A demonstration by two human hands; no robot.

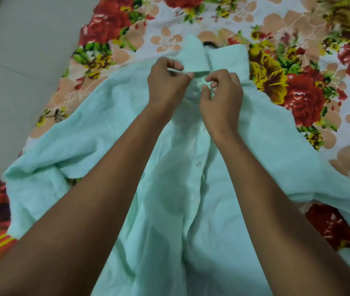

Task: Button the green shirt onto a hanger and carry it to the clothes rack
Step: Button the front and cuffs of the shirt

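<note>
Two bare forearms nearest the lens, reaching up the frame from the bottom corners, crossing over pale mint-green button-up cotton shirt (110, 142) spread flat, front side up, on floral bedsheet with red, yellow and peach flowers (298, 67)

Left hand (166, 82) at the collar (193, 58) base, left of the placket, fingers curled, thumb and forefinger pinching a fold of green fabric just under the collar

Right hand (223, 92) just beside it, touching distance, fingers curled inward, pinching the placket edge at the top button area; exact button under the fingertips too blurred to tell

Small pale buttons (198, 163) visible down the placket below the hands, middle of shirt

Black hanger hook (209, 44) poking out above the collar, rest of hanger hidden inside the shirt

Sleeves spread out to both sides, left one bunched near lower left edge

Beige plain surface (20, 60) along the left side beyond the bedsheet, blurred
</note>
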